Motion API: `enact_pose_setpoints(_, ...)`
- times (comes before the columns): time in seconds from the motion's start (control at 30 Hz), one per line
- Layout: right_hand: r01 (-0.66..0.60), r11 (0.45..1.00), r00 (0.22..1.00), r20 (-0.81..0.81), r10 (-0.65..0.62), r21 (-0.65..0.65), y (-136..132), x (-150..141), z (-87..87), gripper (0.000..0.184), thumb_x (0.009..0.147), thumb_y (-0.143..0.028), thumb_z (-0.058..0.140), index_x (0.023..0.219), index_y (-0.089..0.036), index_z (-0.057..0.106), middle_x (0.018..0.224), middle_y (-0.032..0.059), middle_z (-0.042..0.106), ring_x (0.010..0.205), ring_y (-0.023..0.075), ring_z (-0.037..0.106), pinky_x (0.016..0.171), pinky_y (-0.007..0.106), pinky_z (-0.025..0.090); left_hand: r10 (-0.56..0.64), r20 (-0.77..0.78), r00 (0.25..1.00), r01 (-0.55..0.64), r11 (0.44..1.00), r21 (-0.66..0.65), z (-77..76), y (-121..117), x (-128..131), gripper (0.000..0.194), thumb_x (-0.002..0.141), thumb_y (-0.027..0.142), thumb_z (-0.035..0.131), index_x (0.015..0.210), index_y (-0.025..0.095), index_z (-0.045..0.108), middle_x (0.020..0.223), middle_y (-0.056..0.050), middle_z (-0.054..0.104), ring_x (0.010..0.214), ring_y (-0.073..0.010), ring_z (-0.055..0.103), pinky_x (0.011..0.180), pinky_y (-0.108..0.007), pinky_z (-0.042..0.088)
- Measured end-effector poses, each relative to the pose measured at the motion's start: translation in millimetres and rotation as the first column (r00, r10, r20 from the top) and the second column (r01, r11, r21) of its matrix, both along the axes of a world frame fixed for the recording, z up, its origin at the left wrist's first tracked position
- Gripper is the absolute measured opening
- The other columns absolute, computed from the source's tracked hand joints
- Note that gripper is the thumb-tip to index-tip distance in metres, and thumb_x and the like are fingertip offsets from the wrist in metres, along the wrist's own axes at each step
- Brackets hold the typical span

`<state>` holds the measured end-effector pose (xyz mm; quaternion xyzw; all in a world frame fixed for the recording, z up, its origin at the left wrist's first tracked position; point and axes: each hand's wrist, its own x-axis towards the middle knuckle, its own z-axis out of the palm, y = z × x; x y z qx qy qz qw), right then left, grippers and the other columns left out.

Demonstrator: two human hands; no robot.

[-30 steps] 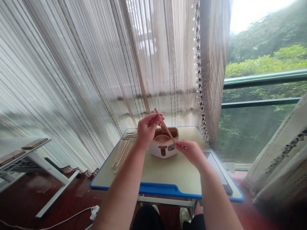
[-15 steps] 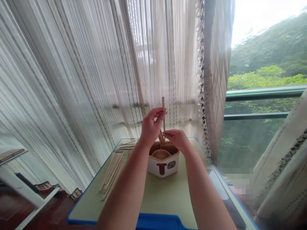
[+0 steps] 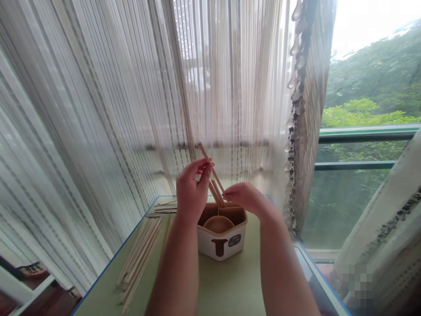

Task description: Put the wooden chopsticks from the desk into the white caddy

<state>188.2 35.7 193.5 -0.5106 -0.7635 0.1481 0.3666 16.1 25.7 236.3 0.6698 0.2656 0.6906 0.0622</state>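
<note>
My left hand (image 3: 194, 188) pinches the upper part of a wooden chopstick (image 3: 217, 177) between thumb and fingertips. My right hand (image 3: 248, 199) has its fingertips closed on the lower end of that same chopstick. It slants down to the right, above the back of a white holder (image 3: 205, 245) with a brown inside. Several other chopsticks (image 3: 215, 193) lean in the holder's rear part, close beside the held one. A rounded brown compartment takes up the holder's front. Left of my left forearm lies a loose bundle of chopsticks (image 3: 141, 254) on the table.
The greenish table (image 3: 230, 289) has a blue edge. Thin metallic utensils (image 3: 164, 211) lie at its back left. A dark flat object (image 3: 307, 272) is by the right edge, partly behind my forearm. Sheer curtains (image 3: 131, 87) hang behind; a window railing (image 3: 362, 137) stands right.
The held chopstick has gone from nearly upright to leaning, its top tipped left. My left hand has shifted left and slightly down. The camera view has moved a little too.
</note>
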Motion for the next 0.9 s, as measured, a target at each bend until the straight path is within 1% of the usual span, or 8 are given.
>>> enact_pose_setpoints(0.17,0.031,0.998,0.997,0.076,-0.027,-0.053,14.5,5.9,-15.6,0.013,0.067,-0.030,0.067,0.074,-0.024,0.076,0.063,0.0007,0.069,0.058,0.0153,0.060,0.054,0.024,0.041,0.081,-0.134,0.988,-0.085,0.996,-0.020,-12.7,20.0,6.6,0.018,0.082,0.031,0.058,0.094,0.021,0.066,0.087,-0.004,0.069,0.080,-0.0160,0.063,0.075,-0.030,0.050)
enact_pose_setpoints(0.27,0.089,0.989,0.983,0.168,-0.068,-0.119,17.9,10.2,-21.2,0.011,0.065,-0.030,0.068,0.071,-0.025,0.075,0.058,0.0013,0.067,0.055,0.0162,0.058,0.054,0.026,0.041,0.058,-0.211,0.976,-0.072,0.996,-0.060,-19.1,30.9,10.7,0.017,0.082,0.029,0.057,0.093,0.020,0.066,0.087,-0.004,0.069,0.082,-0.0174,0.063,0.074,-0.032,0.050)
enact_pose_setpoints(0.33,0.105,0.988,0.977,0.195,-0.081,-0.116,19.4,11.2,-23.1,0.013,0.063,-0.029,0.070,0.075,-0.026,0.075,0.065,0.0023,0.069,0.060,0.0180,0.060,0.057,0.027,0.043,0.060,-0.195,0.979,-0.083,0.990,-0.110,-23.5,36.1,12.0,0.017,0.081,0.028,0.058,0.093,0.019,0.066,0.087,-0.005,0.069,0.081,-0.0177,0.063,0.072,-0.031,0.050)
enact_pose_setpoints(0.43,0.043,0.999,0.993,0.111,-0.041,-0.016,22.1,8.6,-23.6,0.024,0.063,-0.029,0.071,0.087,-0.027,0.074,0.086,0.0024,0.072,0.074,0.0196,0.063,0.065,0.027,0.046,0.102,-0.173,0.980,-0.129,0.980,-0.151,-29.8,41.3,11.8,0.018,0.079,0.028,0.059,0.092,0.017,0.067,0.087,-0.006,0.070,0.081,-0.0179,0.063,0.070,-0.030,0.050)
enact_pose_setpoints(0.53,0.008,1.000,0.999,0.042,-0.008,0.009,24.1,3.6,-22.4,0.016,0.072,-0.028,0.063,0.083,-0.026,0.073,0.080,0.0010,0.072,0.072,0.0170,0.063,0.066,0.025,0.044,0.098,-0.192,0.976,-0.134,0.974,-0.185,-33.2,44.2,10.2,0.019,0.078,0.029,0.060,0.091,0.017,0.068,0.089,-0.007,0.070,0.077,-0.0170,0.063,0.067,-0.029,0.049)
enact_pose_setpoints(0.73,0.034,0.989,0.991,0.135,-0.015,-0.141,25.0,7.1,-23.1,0.019,0.070,-0.030,0.065,0.083,-0.021,0.075,0.073,0.0035,0.071,0.066,0.0146,0.060,0.061,0.023,0.041,0.001,-0.222,0.975,-0.083,0.929,-0.359,-31.5,43.3,7.1,0.027,0.079,0.032,0.058,0.097,0.015,0.068,0.095,-0.009,0.070,0.085,-0.0185,0.064,0.072,-0.028,0.050)
enact_pose_setpoints(0.8,0.055,0.980,0.986,0.166,-0.023,-0.192,25.0,11.3,-24.0,0.021,0.068,-0.033,0.067,0.085,-0.022,0.075,0.071,0.0031,0.070,0.065,0.0151,0.059,0.059,0.023,0.040,-0.008,-0.217,0.976,-0.076,0.924,-0.376,-31.5,42.5,7.1,0.028,0.080,0.033,0.056,0.098,0.015,0.068,0.091,-0.008,0.071,0.083,-0.0181,0.065,0.075,-0.029,0.049)
enact_pose_setpoints(0.9,0.033,0.975,0.992,0.127,-0.005,-0.219,24.5,16.6,-23.8,0.025,0.068,-0.035,0.068,0.089,-0.023,0.074,0.081,0.0034,0.071,0.072,0.0161,0.061,0.062,0.023,0.042,0.011,-0.251,0.968,-0.109,0.919,-0.380,-32.9,42.7,7.8,0.026,0.080,0.033,0.056,0.095,0.015,0.069,0.088,-0.006,0.071,0.080,-0.0174,0.065,0.077,-0.030,0.049)
